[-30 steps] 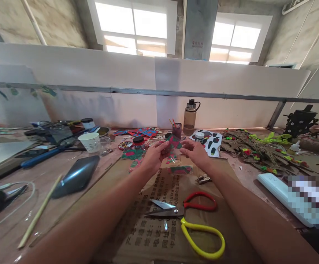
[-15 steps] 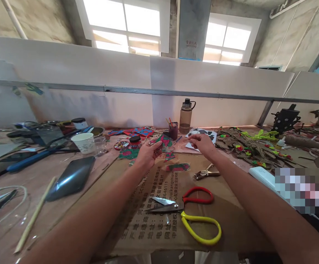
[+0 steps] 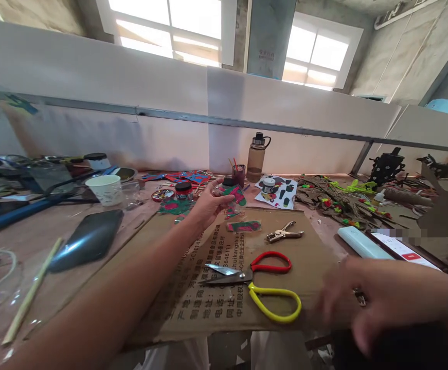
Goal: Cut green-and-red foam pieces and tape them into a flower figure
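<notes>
My left hand (image 3: 210, 203) is closed on a green-and-pink painted piece (image 3: 237, 196), raised above the far edge of the cardboard sheet (image 3: 208, 324). A similar green-and-pink piece (image 3: 244, 226) lies flat just below it. At the lower right, past the cardboard's corner, my right hand (image 3: 366, 298) is smeared by motion and its fingers are unclear; a small shiny metal item shows on it. Scissors with one red and one yellow handle (image 3: 275, 303) lie spread in the middle of the cardboard. Behind them rests a metal hole punch (image 3: 284, 233).
Left of the cardboard are a black phone (image 3: 88, 241), a paper cup (image 3: 104, 190) and a wooden stick (image 3: 33, 293). A bottle (image 3: 256, 156), a white-lidded jar (image 3: 269, 185) and a printed sheet (image 3: 285, 195) stand behind. Brown cut pieces (image 3: 332, 200) heap at right, near a lit screen (image 3: 405, 249).
My right hand has swung from above the printed sheet down to the lower right, uncovering a white-lidded jar. My left hand keeps its hold on the painted piece. The view has shifted slightly.
</notes>
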`<state>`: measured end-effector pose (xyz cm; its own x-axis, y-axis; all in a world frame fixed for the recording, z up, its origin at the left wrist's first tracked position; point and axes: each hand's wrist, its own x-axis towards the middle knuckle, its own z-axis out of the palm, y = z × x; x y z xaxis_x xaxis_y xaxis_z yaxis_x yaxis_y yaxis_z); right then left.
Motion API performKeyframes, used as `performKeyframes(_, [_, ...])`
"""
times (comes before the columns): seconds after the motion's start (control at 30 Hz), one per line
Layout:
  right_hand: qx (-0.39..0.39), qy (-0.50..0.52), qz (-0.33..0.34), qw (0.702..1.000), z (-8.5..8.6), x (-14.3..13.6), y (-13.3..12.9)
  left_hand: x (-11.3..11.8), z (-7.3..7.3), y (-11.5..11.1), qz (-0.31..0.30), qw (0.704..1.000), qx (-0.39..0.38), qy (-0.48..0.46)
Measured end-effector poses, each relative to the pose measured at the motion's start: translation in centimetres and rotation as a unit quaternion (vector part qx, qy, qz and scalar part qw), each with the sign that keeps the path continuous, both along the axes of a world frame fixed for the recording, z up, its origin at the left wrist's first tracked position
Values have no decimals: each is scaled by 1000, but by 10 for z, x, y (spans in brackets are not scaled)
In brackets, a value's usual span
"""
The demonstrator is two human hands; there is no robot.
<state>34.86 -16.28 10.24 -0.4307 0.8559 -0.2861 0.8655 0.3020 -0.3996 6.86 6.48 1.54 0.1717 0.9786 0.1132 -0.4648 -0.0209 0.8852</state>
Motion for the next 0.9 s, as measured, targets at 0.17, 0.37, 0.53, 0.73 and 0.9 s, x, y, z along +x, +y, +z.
performKeyframes(0.17, [150,81,-115,979,-31,-17,58,3,9,-6,-12,1000,1,25])
performKeyframes(0.37, [99,28,28,994,-67,-61,50,-19,32,-8,1,999,13,34])
performKeyframes(0.53, [95,-47,22,994,-68,-76,37,-49,53,1,61,997,39,-26])
performKeyframes(0.73, [88,-50,-20,995,-53,-85,42,-55,51,3,58,994,33,-87])
performKeyframes(0.9, [192,199,-99,956,-61,-88,75,-54,38,3,72,994,2,-82])
